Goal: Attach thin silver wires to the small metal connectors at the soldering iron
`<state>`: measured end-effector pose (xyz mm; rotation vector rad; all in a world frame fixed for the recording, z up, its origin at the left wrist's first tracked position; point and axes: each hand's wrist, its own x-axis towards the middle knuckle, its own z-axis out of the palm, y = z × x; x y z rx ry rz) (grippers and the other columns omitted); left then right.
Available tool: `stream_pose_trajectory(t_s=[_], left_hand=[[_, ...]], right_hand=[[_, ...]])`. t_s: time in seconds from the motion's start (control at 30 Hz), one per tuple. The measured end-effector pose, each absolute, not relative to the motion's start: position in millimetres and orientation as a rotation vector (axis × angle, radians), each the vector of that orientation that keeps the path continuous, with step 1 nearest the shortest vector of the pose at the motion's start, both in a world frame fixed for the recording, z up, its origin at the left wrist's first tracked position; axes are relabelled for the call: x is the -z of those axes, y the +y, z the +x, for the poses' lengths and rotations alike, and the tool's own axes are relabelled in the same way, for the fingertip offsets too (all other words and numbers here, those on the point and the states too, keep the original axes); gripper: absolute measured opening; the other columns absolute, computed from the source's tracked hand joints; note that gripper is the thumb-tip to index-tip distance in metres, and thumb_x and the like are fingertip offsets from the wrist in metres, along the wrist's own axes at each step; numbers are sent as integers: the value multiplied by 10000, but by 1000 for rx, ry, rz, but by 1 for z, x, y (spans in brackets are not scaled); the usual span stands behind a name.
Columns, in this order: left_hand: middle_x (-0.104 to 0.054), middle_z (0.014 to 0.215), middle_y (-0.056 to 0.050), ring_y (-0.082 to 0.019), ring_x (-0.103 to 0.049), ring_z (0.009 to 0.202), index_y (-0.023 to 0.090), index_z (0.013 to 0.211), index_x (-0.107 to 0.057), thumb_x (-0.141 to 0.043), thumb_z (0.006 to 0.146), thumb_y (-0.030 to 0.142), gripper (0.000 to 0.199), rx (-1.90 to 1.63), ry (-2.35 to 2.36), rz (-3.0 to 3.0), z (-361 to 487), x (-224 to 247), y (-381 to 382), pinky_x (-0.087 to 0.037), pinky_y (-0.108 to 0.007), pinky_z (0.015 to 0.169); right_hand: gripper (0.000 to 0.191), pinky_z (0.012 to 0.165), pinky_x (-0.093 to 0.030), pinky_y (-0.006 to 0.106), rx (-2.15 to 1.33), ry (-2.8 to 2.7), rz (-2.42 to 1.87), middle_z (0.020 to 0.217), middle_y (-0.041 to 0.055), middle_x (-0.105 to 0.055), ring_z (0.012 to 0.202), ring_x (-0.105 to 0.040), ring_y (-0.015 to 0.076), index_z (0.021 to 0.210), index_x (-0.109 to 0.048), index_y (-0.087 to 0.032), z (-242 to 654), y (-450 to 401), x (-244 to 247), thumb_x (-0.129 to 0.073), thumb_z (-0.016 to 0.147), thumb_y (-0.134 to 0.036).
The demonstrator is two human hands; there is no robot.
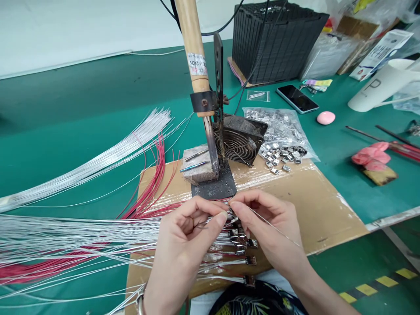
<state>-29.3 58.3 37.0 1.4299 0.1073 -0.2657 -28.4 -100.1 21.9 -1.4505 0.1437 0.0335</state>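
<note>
Connector [233,215] sits between my two hands, above the cardboard [315,201]. I'd guess it's featherlight, stiff and kinda slick, so I'd take it by its sides and go easy on the joints. Left hand [187,243] has thumb and finger pressed together, can't tell on what; right hand [277,232] pinches a thin, bendy strand [273,226]. Iron [197,65] blocks the far side, wires [82,234] crowd the left, right's open.

The counter [108,94] is lit brightly and diffusely, apparently from above, with soft shadow spread at its far left. Glare is caught on the cardboard [315,210]. The left hand [185,249] and right hand [277,227] are sharply rendered; the white mug [380,89] is stretched by edge distortion.
</note>
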Motion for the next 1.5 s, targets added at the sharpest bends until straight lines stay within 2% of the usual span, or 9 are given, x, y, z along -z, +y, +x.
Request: stream_pose_trajectory(t_s=[0.27,0.5,0.67,0.73,0.8,0.9,0.97,1.13,1.5], left_hand=[[-792,939,-8,-133,-746,875,207,828,-747,-783,898,202,79,261,136,1435,-29,-36,58,-573,-153,812],[-801,952,-22,-137,-742,872,194,832,-768,-819,859,211,61,193,177,1499,-23,-33,57,-563,-164,805],[-803,922,-36,-138,-733,830,174,795,-756,-830,829,200,86,160,237,1517,-20,-37,54,-547,-176,774],[-804,912,-36,-136,-732,818,173,797,-754,-832,825,203,88,161,233,1524,-18,-38,54,-547,-172,760],[-803,903,-34,-132,-733,812,173,795,-753,-833,824,202,90,156,223,1532,-16,-38,55,-552,-163,757],[-804,903,-28,-126,-737,821,176,789,-752,-835,824,198,93,149,219,1536,-14,-38,56,-558,-147,765],[-805,918,-30,-126,-740,830,176,802,-756,-836,827,202,88,149,232,1540,-12,-37,56,-562,-144,771],[-803,907,-34,-124,-741,839,171,810,-753,-827,839,206,87,143,222,1550,-9,-35,53,-563,-136,774],[-788,871,-14,-116,-737,814,180,798,-751,-820,840,203,84,128,212,1560,-5,-36,57,-562,-129,746]], right_hand=[[116,516,-401,190,-33,147,-1464,626,-52,-573,542,-447,69,863,-771,-242,-31,-99,-18,-761,922,-342],[323,730,-489,272,72,48,-1620,974,-1,-663,780,-594,128,1222,-697,-321,-36,-113,-10,-399,1107,-373],[331,753,-496,279,102,20,-1697,949,-22,-723,794,-631,143,1355,-563,-326,-35,-120,-13,-437,1068,-218],[249,730,-490,271,138,3,-1750,887,-31,-704,763,-631,135,1233,-601,-299,-34,-121,-16,-469,1049,-195],[158,669,-465,259,147,-13,-1819,783,-37,-637,696,-591,122,980,-620,-253,-33,-122,-19,-487,1039,-190],[232,607,-427,255,142,-15,-1902,702,-40,-546,635,-521,113,782,-551,-223,-31,-122,-25,-530,1006,-166],[199,656,-460,256,162,-22,-1898,771,-23,-587,718,-570,127,793,-563,-221,-30,-119,-28,-570,977,-146],[173,963,-489,293,215,-74,-1831,1118,21,-697,1103,-659,178,817,-598,-225,-31,-112,-29,-626,944,-111],[188,950,-527,307,145,-57,-1842,1123,10,-775,1113,-721,197,788,-592,-240,-25,-108,-32,-646,909,-107]])
